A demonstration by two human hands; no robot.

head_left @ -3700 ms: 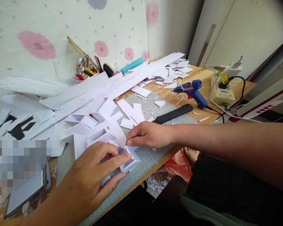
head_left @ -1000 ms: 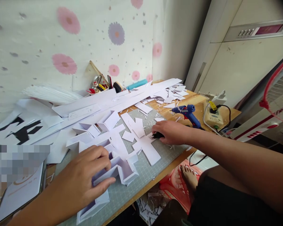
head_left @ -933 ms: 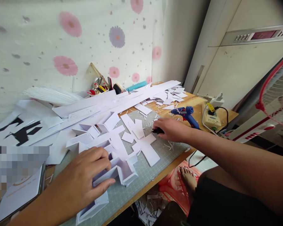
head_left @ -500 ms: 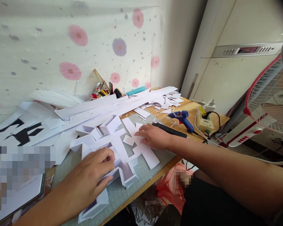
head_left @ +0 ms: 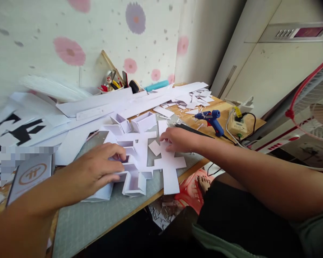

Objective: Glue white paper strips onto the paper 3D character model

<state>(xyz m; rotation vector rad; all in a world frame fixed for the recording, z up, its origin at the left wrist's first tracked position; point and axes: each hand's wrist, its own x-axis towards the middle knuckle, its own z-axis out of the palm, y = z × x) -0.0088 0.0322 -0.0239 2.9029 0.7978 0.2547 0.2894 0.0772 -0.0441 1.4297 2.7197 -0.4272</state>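
Note:
A white foam-board structure (head_left: 134, 181) with upright walls forming open boxes lies on the grey-green cutting mat (head_left: 78, 225). My left hand (head_left: 102, 166) is closed at its left side, thumb and bent fingers around a low wall. Beside it lies a flat, cross-shaped white board (head_left: 171, 172), meeting the structure along one edge; whether they are joined I cannot tell. My right hand (head_left: 177, 139) has its curled fingertips on the upper part of this board. A small loose white piece (head_left: 154, 147) sits between the two. My palm hides part of the structure.
A blue glue gun (head_left: 211, 120) stands right of the mat near a power strip (head_left: 237, 123). White offcuts (head_left: 196, 98) and long board strips (head_left: 107, 107) lie behind. A phone (head_left: 31, 175) is at left, a fan (head_left: 316, 104) at right, a red stool (head_left: 190, 191) below.
The structure and cross-shaped board have turned clockwise on the mat, with both my hands still on them. The view has also tilted downward.

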